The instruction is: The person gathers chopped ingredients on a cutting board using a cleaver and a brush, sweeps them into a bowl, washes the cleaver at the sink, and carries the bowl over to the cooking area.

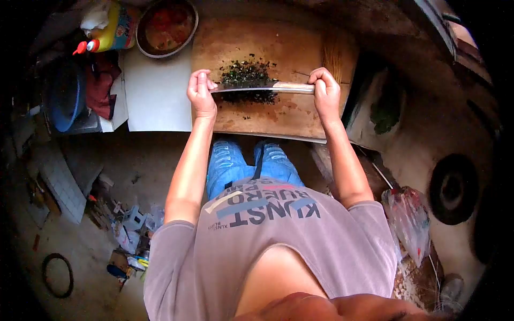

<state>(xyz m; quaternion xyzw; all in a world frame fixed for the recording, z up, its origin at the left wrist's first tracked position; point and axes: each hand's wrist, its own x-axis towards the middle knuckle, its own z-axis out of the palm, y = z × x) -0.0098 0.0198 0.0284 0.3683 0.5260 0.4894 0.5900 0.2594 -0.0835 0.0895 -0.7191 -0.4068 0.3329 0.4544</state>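
Note:
A long knife (249,89) lies crosswise above a wooden board (230,117), over a heap of chopped dark green pieces (249,70). My right hand (326,93) is wrapped round the knife's handle end. At the other end, my left hand (202,93) pinches the blade's tip between thumb and fingers. Green pieces show on both sides of the blade; those right under it are hidden.
A metal bowl (167,27) with red contents stands at the back left, beside a yellow bottle (120,27). Farther left are a dark red cloth (101,85) and a blue basin (65,96). A straw bundle (331,53) lies on the board's right.

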